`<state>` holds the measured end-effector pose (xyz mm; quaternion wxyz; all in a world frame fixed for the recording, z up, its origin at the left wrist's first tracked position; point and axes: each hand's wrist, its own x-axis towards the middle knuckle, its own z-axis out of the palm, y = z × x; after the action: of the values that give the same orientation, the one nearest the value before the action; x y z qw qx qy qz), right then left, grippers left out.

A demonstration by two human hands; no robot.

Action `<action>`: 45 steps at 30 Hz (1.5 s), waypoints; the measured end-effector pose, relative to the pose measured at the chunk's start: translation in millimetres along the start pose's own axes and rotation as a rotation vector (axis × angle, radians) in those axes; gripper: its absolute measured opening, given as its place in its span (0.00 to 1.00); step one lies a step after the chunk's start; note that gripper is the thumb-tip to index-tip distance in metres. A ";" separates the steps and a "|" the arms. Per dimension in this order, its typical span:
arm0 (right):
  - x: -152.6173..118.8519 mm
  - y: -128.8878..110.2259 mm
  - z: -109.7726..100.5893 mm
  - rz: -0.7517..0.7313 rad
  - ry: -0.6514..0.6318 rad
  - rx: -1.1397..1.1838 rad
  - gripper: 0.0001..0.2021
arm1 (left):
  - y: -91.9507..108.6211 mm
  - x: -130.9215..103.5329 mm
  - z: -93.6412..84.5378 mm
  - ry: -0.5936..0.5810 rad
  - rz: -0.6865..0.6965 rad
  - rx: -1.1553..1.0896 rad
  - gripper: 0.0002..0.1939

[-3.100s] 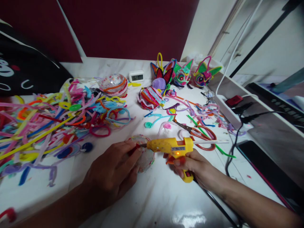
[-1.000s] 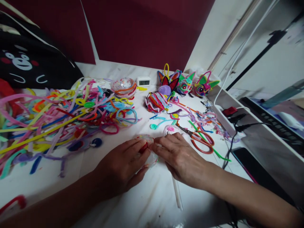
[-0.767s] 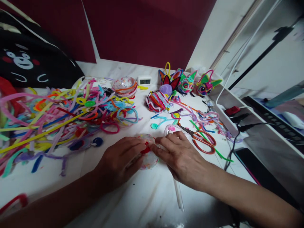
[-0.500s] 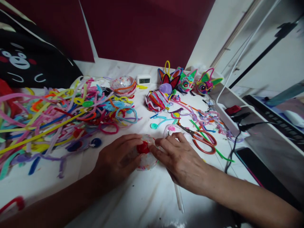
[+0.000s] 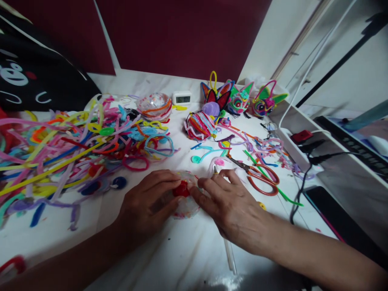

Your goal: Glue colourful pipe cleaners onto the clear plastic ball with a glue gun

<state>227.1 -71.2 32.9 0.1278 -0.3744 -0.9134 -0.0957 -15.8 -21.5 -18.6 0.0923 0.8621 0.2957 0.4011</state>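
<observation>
one bent red pipe cleaner (image 5: 15,264) lay at the near left edge of the marbled table (image 5: 145,258); a clear rod (image 5: 230,258) projected toward the viewer from below the right hand (image 5: 230,208). the clear dome (image 5: 185,211) was positioned on the table between both hands, with a red disc (image 5: 181,189) on its upper face. the left hand (image 5: 142,198) held the red disc between thumb and forefinger. the right hand was partly bent, its fingertips at the disc's right side; whether it gripped anything could not be determined. at right lay a dark phone (image 5: 336,214) and, farther on, orange-handled scissors (image 5: 260,176). a tangled pile of pipe cleaners (image 5: 75,149) occupied the left side. beyond, a striped ball (image 5: 199,126) rested right of a banded clear bowl (image 5: 154,106). at the rear, a white digital clock (image 5: 182,98) stood left of several colourful eared figures (image 5: 239,101).
</observation>
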 end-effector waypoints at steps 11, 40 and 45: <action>-0.5 -4.5 5.8 -0.001 0.061 0.069 0.14 | -0.5 2.3 1.0 0.027 0.075 0.062 0.07; 2.1 -4.3 5.9 -0.012 0.048 0.090 0.19 | 5.8 11.3 -2.3 0.019 0.147 0.090 0.07; 0.2 4.5 -1.0 0.017 -0.013 0.274 0.20 | 2.7 9.5 -0.7 0.016 0.120 0.087 0.06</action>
<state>230.3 -68.2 34.3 0.1727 -0.3617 -0.9155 0.0335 -10.4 -18.2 -11.0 0.0282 0.8783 0.2614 0.3994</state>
